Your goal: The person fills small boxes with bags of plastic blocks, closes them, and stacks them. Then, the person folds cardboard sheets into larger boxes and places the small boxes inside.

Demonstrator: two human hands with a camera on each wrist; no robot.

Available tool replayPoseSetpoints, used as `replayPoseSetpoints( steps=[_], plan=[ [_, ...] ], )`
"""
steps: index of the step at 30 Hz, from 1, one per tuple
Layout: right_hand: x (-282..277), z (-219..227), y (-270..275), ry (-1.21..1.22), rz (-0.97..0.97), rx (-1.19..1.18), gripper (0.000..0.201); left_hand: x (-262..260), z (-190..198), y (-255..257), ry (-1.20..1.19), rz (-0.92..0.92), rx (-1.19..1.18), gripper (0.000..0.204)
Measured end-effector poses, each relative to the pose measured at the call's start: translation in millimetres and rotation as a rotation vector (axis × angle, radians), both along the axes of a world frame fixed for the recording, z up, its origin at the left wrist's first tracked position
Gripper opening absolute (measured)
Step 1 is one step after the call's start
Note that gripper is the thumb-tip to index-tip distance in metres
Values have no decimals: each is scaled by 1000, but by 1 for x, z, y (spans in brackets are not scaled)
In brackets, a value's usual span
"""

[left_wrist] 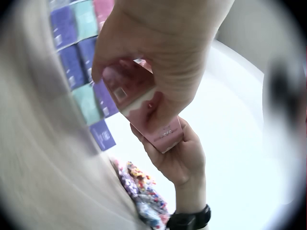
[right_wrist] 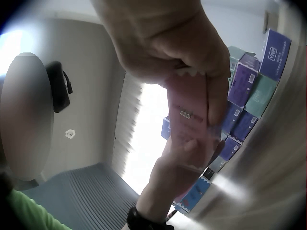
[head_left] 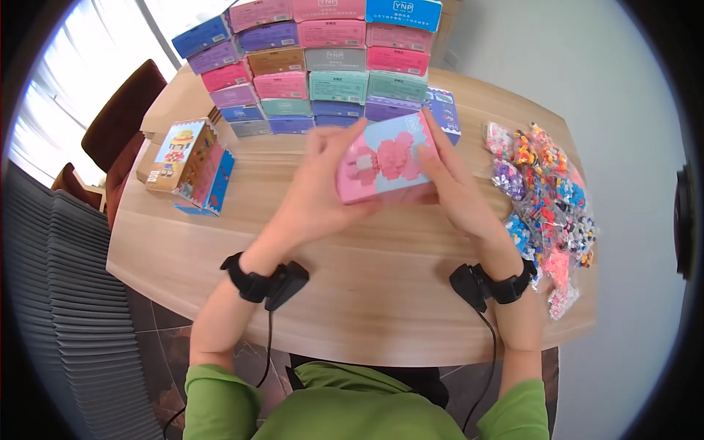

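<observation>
A pink box (head_left: 389,158) with pink figures on its light-blue and pink face is held up above the table, tilted, in both hands. The left hand (head_left: 323,176) grips its left end, thumb along the upper edge and fingers at the lower edge. The right hand (head_left: 458,187) grips the right end, its thumb over the printed face. In the left wrist view the left hand (left_wrist: 158,57) covers much of the box (left_wrist: 139,108). The right wrist view shows a pink side of the box (right_wrist: 187,115) between the right hand (right_wrist: 177,48) and the left hand (right_wrist: 168,172).
Stacked colourful boxes (head_left: 337,59) stand at the back of the wooden table (head_left: 352,279), with a blue-purple box (head_left: 444,114) beside them. Several boxes (head_left: 192,169) stand together at the left. Bags of small colourful pieces (head_left: 546,213) lie at the right.
</observation>
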State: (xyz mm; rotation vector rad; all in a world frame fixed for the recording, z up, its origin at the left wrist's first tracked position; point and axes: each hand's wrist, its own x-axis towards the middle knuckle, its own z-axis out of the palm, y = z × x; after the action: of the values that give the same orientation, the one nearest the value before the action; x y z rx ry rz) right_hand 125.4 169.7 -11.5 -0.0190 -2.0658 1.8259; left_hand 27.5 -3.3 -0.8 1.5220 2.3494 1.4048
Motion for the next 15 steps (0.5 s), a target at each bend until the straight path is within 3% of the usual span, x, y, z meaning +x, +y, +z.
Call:
replayPoseSetpoints(
  steps=[3,4,8,10,15],
  plan=[
    [18,40,-6,-172,8,-230,55,-2,43,-30,269,178,21,83],
    [19,42,-3,-147,0,-179,52,-7,52,-44,377,261,47,81],
    [22,45,16,-104,-33,-45,43,-32,69,-99,704,896,101,77],
    [23,48,19,-111,-48,-49,40,-53,69,-124,582,1123,38,75],
    [23,49,20,-130,-41,-45,38,-77,42,-154,406,1105,-232,78]
  ],
)
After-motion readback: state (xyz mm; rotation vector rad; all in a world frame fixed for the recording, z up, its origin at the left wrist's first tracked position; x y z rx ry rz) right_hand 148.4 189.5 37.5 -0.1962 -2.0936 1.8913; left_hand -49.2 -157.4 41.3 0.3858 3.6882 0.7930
